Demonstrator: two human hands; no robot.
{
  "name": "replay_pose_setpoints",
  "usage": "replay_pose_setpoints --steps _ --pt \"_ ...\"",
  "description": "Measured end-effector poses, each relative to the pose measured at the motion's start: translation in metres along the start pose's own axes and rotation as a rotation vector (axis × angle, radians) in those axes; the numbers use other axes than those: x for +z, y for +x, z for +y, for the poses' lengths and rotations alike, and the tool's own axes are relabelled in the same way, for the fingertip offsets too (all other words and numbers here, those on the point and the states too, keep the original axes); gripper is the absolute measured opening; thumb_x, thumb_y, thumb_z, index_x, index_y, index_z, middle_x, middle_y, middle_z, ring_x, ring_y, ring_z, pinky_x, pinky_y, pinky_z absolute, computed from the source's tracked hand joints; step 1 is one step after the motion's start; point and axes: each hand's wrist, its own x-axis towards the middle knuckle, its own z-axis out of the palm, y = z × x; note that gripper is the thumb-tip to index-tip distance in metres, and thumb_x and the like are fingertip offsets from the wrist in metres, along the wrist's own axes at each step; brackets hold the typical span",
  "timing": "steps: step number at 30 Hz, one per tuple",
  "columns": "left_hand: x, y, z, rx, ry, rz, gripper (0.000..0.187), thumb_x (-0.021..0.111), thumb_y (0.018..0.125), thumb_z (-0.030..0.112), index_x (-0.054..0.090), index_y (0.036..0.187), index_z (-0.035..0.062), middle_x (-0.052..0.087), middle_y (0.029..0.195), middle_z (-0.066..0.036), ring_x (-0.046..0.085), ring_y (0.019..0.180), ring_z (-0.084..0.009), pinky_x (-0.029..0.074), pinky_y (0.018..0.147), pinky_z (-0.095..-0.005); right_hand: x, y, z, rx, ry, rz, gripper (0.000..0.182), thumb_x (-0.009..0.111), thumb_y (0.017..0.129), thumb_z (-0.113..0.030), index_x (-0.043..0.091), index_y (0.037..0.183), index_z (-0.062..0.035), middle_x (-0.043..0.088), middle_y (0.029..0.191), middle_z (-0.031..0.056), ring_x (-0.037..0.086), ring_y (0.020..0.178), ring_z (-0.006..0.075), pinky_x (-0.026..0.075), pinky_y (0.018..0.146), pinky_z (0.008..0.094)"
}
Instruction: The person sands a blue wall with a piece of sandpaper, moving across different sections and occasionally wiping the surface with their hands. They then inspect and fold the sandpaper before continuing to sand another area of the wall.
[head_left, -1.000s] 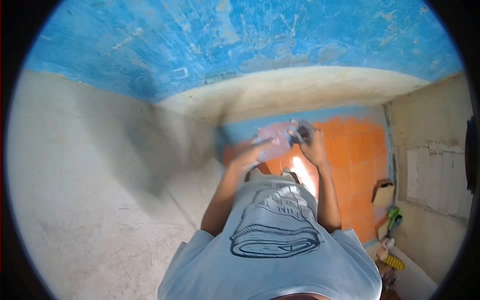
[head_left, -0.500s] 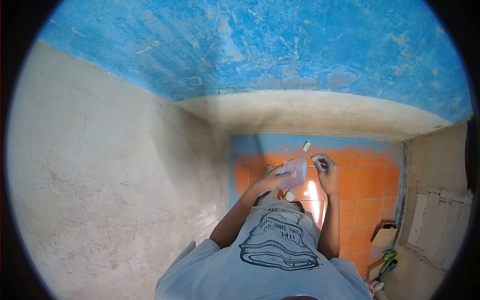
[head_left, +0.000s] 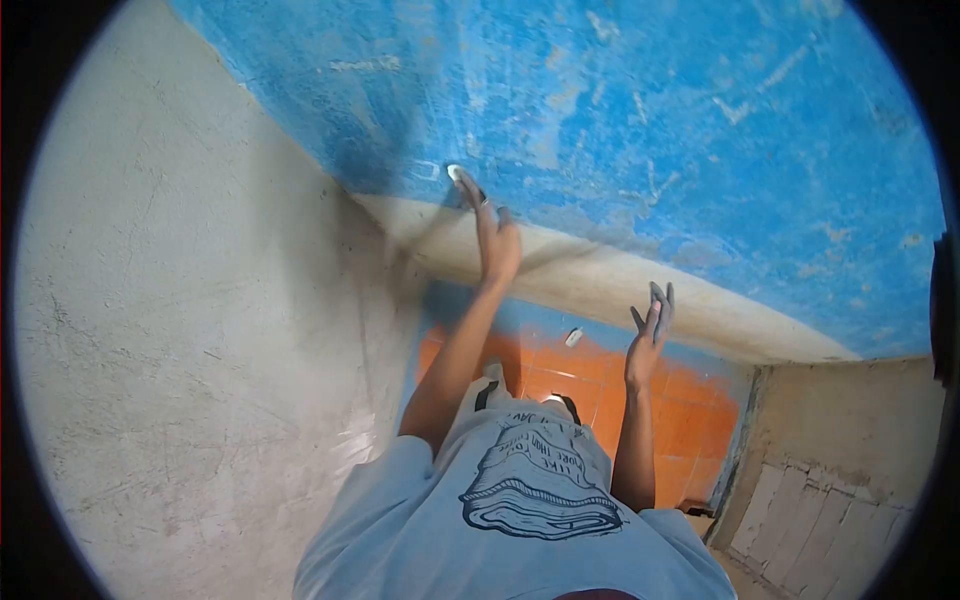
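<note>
My left hand reaches up to the lower part of the blue wall, fingers together and stretched toward it. At its fingertips shows a small whitish edge of a pale sheet, right against the paint; the rest is hidden behind the fingers. A dark ring-like band circles one finger. My right hand is raised at the right, holding nothing, with grey dusty fingers spread apart. It overlaps the cream lower band of the wall in this view.
A bare grey plastered wall stands close on my left. Below lies an orange tiled floor with a bluish dusty border and a small white object on it. A rough wall is at the right.
My left hand has gone from in front of my waist, where it held the pale sheet, up to the blue wall. My right hand's fingers have spread apart. The view has tilted.
</note>
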Motion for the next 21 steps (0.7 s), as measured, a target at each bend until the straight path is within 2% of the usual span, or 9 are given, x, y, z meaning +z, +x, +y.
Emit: replay_pose_setpoints --steps 1,2,4,5,8,13,16,18,21 --pt "0.020 0.018 -0.010 0.089 -0.021 0.078 0.063 0.044 0.109 0.032 0.030 0.154 -0.0104 0.025 0.163 -0.030 0.022 0.154 -0.0380 0.014 0.125 -0.0408 0.008 0.007 0.002 -0.028 -0.024 0.036 0.056 0.033 0.112 -0.043 0.046 0.150 -0.0047 0.016 0.169 0.0142 0.034 0.149 0.0350 0.044 0.113 0.0492" --pt "0.040 0.030 -0.005 0.092 -0.110 0.064 0.069 0.042 0.110 0.039 0.023 0.157 -0.0088 0.017 0.165 -0.031 0.017 0.155 -0.0394 0.013 0.125 -0.0436 0.016 0.014 -0.004 0.003 0.000 0.048 0.065 0.030 0.111 -0.051 0.035 0.157 -0.0050 -0.001 0.171 0.0153 0.014 0.157 0.0359 0.031 0.121 0.0505" --pt "0.070 0.021 0.026 0.151 -0.193 0.059 0.083 0.036 0.108 0.052 -0.001 0.160 -0.0004 -0.008 0.166 -0.029 -0.003 0.155 -0.0425 0.007 0.125 -0.0523 0.027 0.026 -0.010 -0.036 -0.062 0.124 0.071 0.029 0.110 -0.055 0.026 0.161 -0.0062 -0.008 0.171 0.0158 0.003 0.158 0.0351 0.021 0.125 0.0512" --pt "0.076 0.006 0.047 0.218 -0.185 0.067 0.091 0.033 0.107 0.060 -0.018 0.161 0.0063 -0.026 0.165 -0.026 -0.018 0.154 -0.0442 0.003 0.125 -0.0581 0.030 0.032 -0.013 -0.055 -0.092 0.160 0.074 0.028 0.109 -0.058 0.022 0.163 -0.0067 -0.012 0.171 0.0160 -0.003 0.159 0.0347 0.016 0.126 0.0515" --pt "0.096 -0.021 0.020 0.165 0.142 -0.150 0.096 0.023 0.103 0.071 -0.018 0.161 0.0070 -0.028 0.164 -0.026 -0.024 0.152 -0.0444 0.002 0.124 -0.0611 0.028 0.050 -0.020 -0.138 -0.209 0.185 0.080 0.035 0.107 -0.059 0.006 0.166 -0.0125 -0.018 0.171 0.0127 -0.004 0.159 0.0332 0.005 0.127 0.0516" --pt "0.044 0.058 0.044 0.259 -0.142 0.370 0.098 0.018 0.100 0.075 -0.012 0.162 0.0050 -0.026 0.164 -0.026 -0.016 0.154 -0.0454 0.008 0.126 -0.0585 0.022 0.078 -0.033 -0.167 -0.234 0.079 0.088 0.031 0.107 -0.062 -0.011 0.164 -0.0117 -0.024 0.169 0.0147 -0.010 0.158 0.0349 0.003 0.126 0.0522" --pt "0.053 0.049 0.063 0.184 -0.080 0.417 0.098 0.019 0.101 0.074 -0.009 0.162 0.0030 -0.025 0.165 -0.025 -0.011 0.155 -0.0455 0.009 0.126 -0.0568 0.012 0.095 -0.032 -0.164 -0.256 -0.016 0.090 0.029 0.106 -0.064 -0.017 0.162 -0.0120 -0.026 0.168 0.0148 -0.014 0.157 0.0353 0.003 0.126 0.0538" --pt "0.080 0.018 0.063 0.243 -0.117 0.326 0.096 0.020 0.103 0.071 -0.009 0.162 0.0013 -0.023 0.166 -0.025 -0.010 0.155 -0.0455 0.009 0.126 -0.0548 0.011 0.106 -0.022 -0.162 -0.258 -0.042 0.090 0.028 0.106 -0.064 -0.020 0.161 -0.0127 -0.028 0.167 0.0144 -0.015 0.157 0.0356 0.002 0.126 0.0548" --pt "0.140 -0.045 0.020 0.263 -0.021 0.116 0.084 0.026 0.109 0.054 -0.009 0.161 -0.0021 -0.020 0.167 -0.026 -0.008 0.155 -0.0458 0.007 0.127 -0.0520 0.018 0.113 -0.008 -0.169 -0.258 -0.042 0.090 0.027 0.106 -0.064 -0.026 0.159 -0.0137 -0.032 0.166 0.0135 -0.017 0.156 0.0360 0.003 0.126 0.0558"
